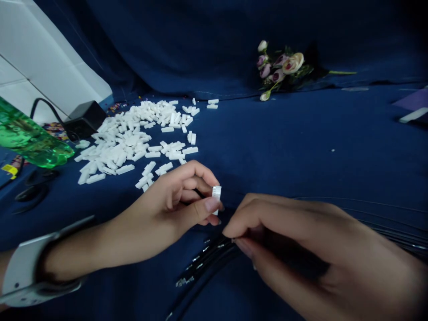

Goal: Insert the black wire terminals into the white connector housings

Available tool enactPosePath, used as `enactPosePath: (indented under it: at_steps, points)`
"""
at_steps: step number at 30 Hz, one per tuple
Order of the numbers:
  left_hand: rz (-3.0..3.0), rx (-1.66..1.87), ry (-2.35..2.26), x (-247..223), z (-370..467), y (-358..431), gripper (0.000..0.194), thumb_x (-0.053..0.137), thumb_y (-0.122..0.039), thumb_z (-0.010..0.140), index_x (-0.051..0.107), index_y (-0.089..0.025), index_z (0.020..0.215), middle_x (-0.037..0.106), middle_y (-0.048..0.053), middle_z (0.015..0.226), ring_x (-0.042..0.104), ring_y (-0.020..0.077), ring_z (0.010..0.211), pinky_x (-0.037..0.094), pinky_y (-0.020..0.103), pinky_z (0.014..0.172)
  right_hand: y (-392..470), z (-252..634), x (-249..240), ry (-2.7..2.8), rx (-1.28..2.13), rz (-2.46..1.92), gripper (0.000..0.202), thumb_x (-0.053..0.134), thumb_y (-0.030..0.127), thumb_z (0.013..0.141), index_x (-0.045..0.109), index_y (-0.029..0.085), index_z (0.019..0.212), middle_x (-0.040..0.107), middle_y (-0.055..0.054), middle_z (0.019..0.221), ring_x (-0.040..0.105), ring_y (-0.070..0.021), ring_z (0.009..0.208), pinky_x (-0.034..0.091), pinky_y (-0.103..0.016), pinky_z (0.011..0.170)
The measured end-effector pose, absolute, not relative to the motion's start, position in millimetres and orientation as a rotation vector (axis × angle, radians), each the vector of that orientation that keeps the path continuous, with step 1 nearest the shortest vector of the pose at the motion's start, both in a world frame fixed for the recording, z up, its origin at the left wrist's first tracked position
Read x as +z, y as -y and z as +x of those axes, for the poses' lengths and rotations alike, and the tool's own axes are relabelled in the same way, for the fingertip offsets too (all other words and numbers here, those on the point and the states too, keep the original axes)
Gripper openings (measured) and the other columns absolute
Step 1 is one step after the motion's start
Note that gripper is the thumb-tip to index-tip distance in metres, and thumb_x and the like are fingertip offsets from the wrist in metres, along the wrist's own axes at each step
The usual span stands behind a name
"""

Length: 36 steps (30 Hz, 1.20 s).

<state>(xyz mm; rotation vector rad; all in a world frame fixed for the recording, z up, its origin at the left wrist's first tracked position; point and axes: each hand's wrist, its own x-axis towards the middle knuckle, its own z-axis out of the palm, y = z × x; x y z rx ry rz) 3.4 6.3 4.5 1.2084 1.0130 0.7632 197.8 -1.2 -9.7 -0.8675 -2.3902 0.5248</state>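
Note:
My left hand pinches a small white connector between thumb and fingers, its slotted side showing. Just right of it, my right hand is closed in a pinch, thumb against forefinger; something tiny shows at the fingertips, too small to name. The two hands are apart. Beneath the right hand lies a bundle of thin black wires with shiny metal ends, running on to the right edge. A large spread of white connectors lies beyond my left hand.
On the left are a green bottle, a black box with a cable, and small colourful pieces. Artificial flowers lie at the back on the blue cloth. A purple item is at the far right.

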Motion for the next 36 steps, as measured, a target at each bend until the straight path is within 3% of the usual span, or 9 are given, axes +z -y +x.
enactPosePath:
  at_steps: [5,8,12,16,20,36]
  points:
    - [1.193,0.751,-0.981,3.2,0.3,-6.9,0.007,0.059,-0.022,0.089,0.053,-0.019,0.091,0.06,-0.006,0.076,0.061,0.001,0.068,0.048,0.005,0.063,-3.2,200.5,-1.6,2.236,0.652,-0.933,0.016,0.053,0.023,0.088,0.062,0.031,0.099,0.064,0.005,0.09,0.057,-0.0043,0.065,0.044,-0.011,0.052]
    - [1.187,0.745,-0.986,3.2,-0.8,-6.7,0.008,0.059,-0.023,0.089,0.052,-0.019,0.091,0.06,-0.006,0.076,0.061,0.0019,0.069,0.05,0.008,0.065,-6.9,199.6,6.1,2.256,0.61,-0.779,0.013,0.056,0.016,0.086,0.064,0.024,0.091,0.059,0.006,0.075,0.049,-0.0002,0.052,0.036,-0.009,0.043]
    - [1.223,0.754,-1.003,1.9,-2.3,-5.8,0.009,0.059,-0.023,0.088,0.052,-0.019,0.09,0.061,-0.005,0.079,0.063,0.003,0.068,0.05,0.009,0.064,-9.7,197.4,14.3,2.225,0.377,-0.812,0.011,0.063,0.007,0.081,0.067,0.017,0.08,0.054,0.006,0.069,0.045,0.0024,0.054,0.036,-0.009,0.051]
    - [1.236,0.776,-1.007,0.2,-3.0,-4.8,0.009,0.06,-0.022,0.087,0.053,-0.019,0.088,0.063,-0.004,0.079,0.064,0.0033,0.067,0.05,0.008,0.063,-12.1,200.6,12.8,2.281,0.172,-0.869,0.011,0.058,0.01,0.085,0.067,0.017,0.083,0.053,0.005,0.067,0.04,0.0007,0.049,0.031,-0.016,0.045]
    - [1.231,0.783,-1.012,-0.2,-2.6,-4.0,0.009,0.061,-0.022,0.087,0.053,-0.018,0.088,0.064,-0.004,0.078,0.065,0.0033,0.067,0.051,0.008,0.062,-13.6,205.6,4.4,2.312,0.061,-0.934,0.014,0.052,0.017,0.088,0.064,0.02,0.082,0.058,0.004,0.071,0.046,-0.0023,0.051,0.033,-0.02,0.044]
    - [1.221,0.787,-1.016,0.1,-2.2,-3.2,0.01,0.061,-0.023,0.087,0.053,-0.019,0.089,0.064,-0.005,0.078,0.065,0.0029,0.066,0.051,0.007,0.062,-10.7,203.6,9.7,2.354,0.052,-0.968,0.018,0.048,0.014,0.089,0.061,0.016,0.077,0.05,0.004,0.063,0.039,-0.0028,0.049,0.03,-0.021,0.044]
